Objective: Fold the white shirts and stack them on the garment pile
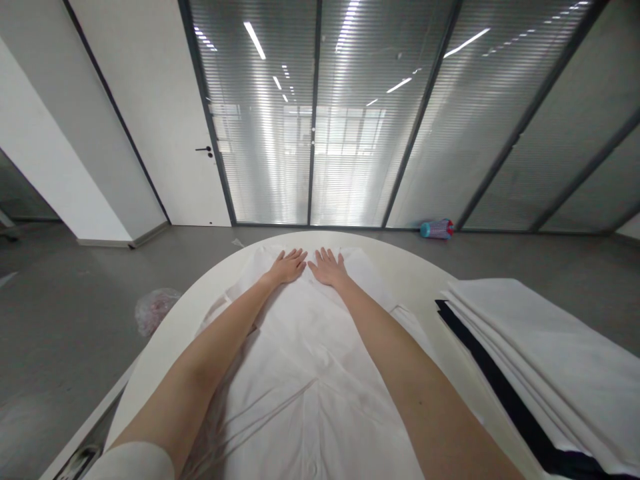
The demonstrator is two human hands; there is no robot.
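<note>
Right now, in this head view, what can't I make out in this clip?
Head view:
- White garment: bottom edge cuts off its lower end; left hand and right hand hide the cloth beneath them.
- Folded cloth stack: cut off by right edge.
- Floor bottle: markings too small.
- Floor plastic bag: contents blurred.

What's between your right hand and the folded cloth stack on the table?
In the head view, a flap of white cloth and then a strip of white tabletop lie between the right hand and the folded cloth stack.
</note>
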